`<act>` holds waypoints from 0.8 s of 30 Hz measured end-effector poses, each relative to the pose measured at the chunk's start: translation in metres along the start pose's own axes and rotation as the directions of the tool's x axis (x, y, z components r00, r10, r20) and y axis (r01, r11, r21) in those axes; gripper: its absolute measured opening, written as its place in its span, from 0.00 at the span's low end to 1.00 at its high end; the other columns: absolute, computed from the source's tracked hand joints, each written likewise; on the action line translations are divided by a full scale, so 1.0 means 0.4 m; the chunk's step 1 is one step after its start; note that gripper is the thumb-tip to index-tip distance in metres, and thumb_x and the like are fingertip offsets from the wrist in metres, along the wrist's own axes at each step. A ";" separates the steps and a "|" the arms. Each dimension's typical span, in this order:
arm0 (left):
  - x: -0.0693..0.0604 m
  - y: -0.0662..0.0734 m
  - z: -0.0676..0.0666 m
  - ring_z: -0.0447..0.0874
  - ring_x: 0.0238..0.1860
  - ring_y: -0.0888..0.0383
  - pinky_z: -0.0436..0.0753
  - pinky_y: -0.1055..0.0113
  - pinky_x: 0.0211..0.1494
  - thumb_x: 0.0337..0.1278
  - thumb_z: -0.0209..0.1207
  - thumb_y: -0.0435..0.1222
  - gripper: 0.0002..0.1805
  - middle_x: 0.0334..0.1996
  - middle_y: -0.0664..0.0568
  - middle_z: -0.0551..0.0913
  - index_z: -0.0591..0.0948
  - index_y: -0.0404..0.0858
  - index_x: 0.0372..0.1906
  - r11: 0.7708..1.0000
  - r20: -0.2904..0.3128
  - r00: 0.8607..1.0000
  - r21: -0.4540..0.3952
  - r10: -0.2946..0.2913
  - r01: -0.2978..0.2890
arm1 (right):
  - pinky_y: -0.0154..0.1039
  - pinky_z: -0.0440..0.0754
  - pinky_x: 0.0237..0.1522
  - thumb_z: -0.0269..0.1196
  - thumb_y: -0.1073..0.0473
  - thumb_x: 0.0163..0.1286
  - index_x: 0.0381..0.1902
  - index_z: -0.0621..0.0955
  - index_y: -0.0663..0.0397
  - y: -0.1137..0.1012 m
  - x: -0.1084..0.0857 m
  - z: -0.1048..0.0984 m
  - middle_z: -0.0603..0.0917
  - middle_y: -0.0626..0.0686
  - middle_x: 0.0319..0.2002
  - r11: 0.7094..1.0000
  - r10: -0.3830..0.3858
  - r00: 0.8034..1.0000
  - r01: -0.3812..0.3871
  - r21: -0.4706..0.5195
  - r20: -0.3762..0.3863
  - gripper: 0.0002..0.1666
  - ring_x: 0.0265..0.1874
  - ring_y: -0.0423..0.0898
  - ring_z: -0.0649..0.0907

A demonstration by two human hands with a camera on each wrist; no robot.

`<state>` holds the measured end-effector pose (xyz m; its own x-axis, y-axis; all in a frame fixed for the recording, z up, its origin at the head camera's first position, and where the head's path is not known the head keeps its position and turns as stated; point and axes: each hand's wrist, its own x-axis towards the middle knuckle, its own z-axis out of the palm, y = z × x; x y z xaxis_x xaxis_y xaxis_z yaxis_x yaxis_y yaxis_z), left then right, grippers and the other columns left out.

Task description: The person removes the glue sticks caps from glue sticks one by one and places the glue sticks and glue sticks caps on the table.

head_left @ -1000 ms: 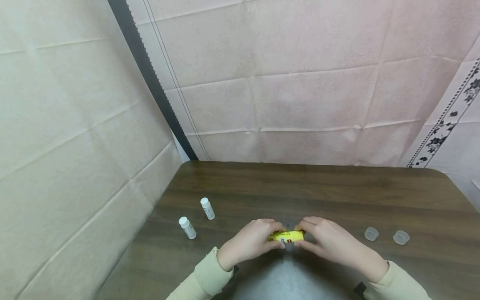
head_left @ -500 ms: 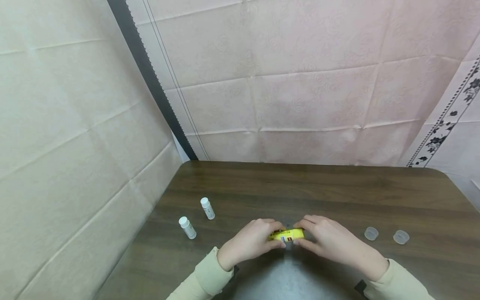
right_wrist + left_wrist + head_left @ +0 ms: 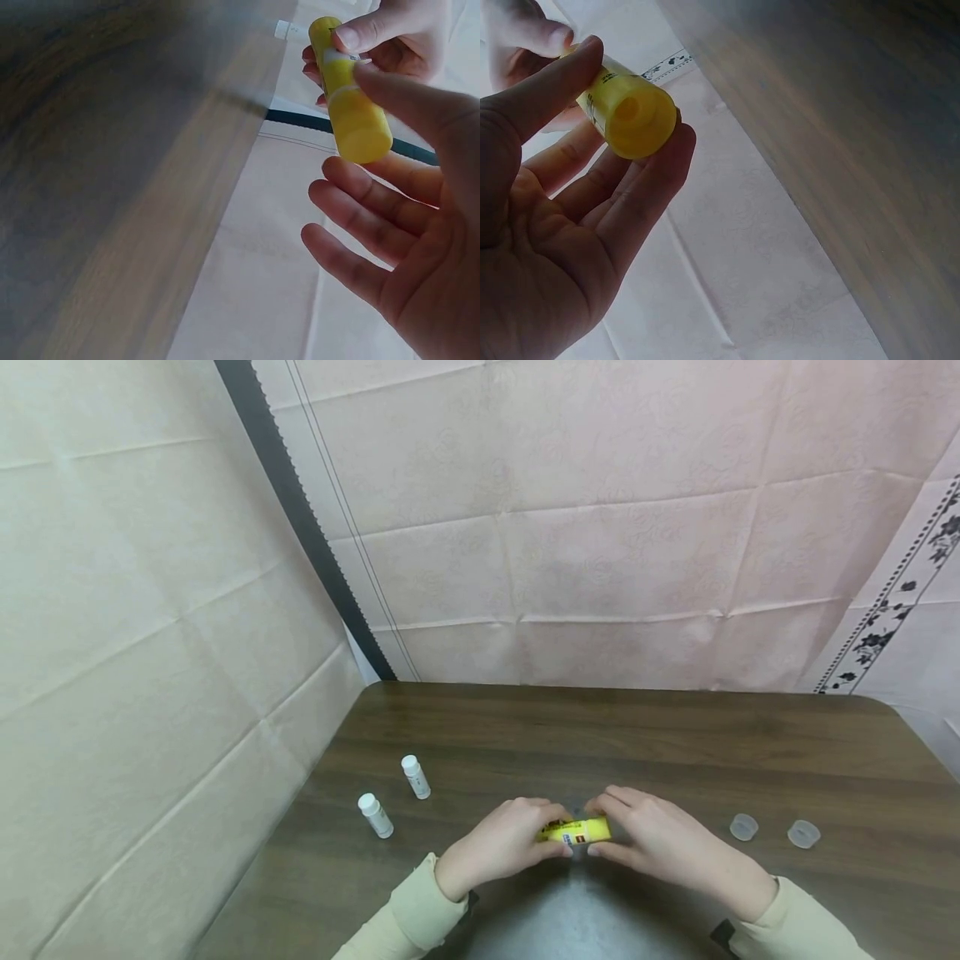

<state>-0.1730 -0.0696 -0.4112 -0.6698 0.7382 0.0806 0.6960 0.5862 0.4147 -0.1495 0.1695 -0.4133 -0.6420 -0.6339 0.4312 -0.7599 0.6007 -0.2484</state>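
Above the table's near middle, my left hand [image 3: 513,837] pinches a yellow glue stick [image 3: 588,831] between thumb and fingers. The stick lies roughly level. Its hollow, translucent end [image 3: 641,124] faces the left wrist camera. My right hand [image 3: 652,839] is around the other end, thumb on the near side and fingers on the far side, with a slight gap at the thumb in the head view. From the right wrist, the yellow cap end [image 3: 364,135] shows beside the thumb, while several fingers are spread apart below it. Whether the right fingertips touch the stick is hard to tell.
Two small white-capped bottles, one nearer [image 3: 375,816] and one farther [image 3: 416,777], are on the left of the brown table [image 3: 637,727]. Two translucent small cups [image 3: 743,827] [image 3: 804,834] sit at the right. Something clear shows faintly behind the stick. Cloth [image 3: 600,527] hangs behind.
My right thumb and fingers have loosened slightly from the end of the glue stick, showing more of it. My left hand keeps its hold, hardly moving. Bottles and cups stay put.
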 end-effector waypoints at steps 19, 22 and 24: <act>0.001 0.003 -0.002 0.74 0.30 0.70 0.75 0.79 0.36 0.58 0.71 0.41 0.16 0.34 0.61 0.82 0.85 0.40 0.50 1.000 0.004 1.000 0.003 -0.008 0.008 | 0.34 0.78 0.31 0.77 0.50 0.57 0.42 0.82 0.47 -0.001 0.003 -0.009 0.77 0.36 0.36 1.000 -0.021 0.999 0.022 -0.017 0.024 0.19 0.30 0.31 0.74; 0.001 0.004 -0.003 0.74 0.30 0.70 0.75 0.79 0.37 0.58 0.71 0.41 0.17 0.34 0.61 0.82 0.85 0.41 0.50 1.000 0.002 1.000 0.005 -0.012 0.012 | 0.37 0.79 0.32 0.78 0.50 0.56 0.43 0.83 0.48 -0.003 0.004 -0.015 0.78 0.37 0.36 0.998 -0.027 0.999 0.029 -0.051 0.028 0.20 0.31 0.32 0.75; 0.001 0.003 -0.003 0.74 0.30 0.71 0.76 0.79 0.37 0.58 0.71 0.42 0.17 0.35 0.61 0.82 0.85 0.41 0.50 1.000 0.000 1.000 0.008 -0.011 0.011 | 0.38 0.80 0.34 0.79 0.51 0.54 0.41 0.84 0.48 -0.004 0.006 -0.017 0.80 0.38 0.36 0.996 -0.043 0.999 0.045 -0.078 0.022 0.19 0.31 0.33 0.77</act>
<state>-0.1727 -0.0688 -0.4095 -0.6771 0.7319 0.0761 0.6910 0.5968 0.4079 -0.1493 0.1703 -0.4061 -0.6107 -0.6698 0.4223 -0.7777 0.6079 -0.1604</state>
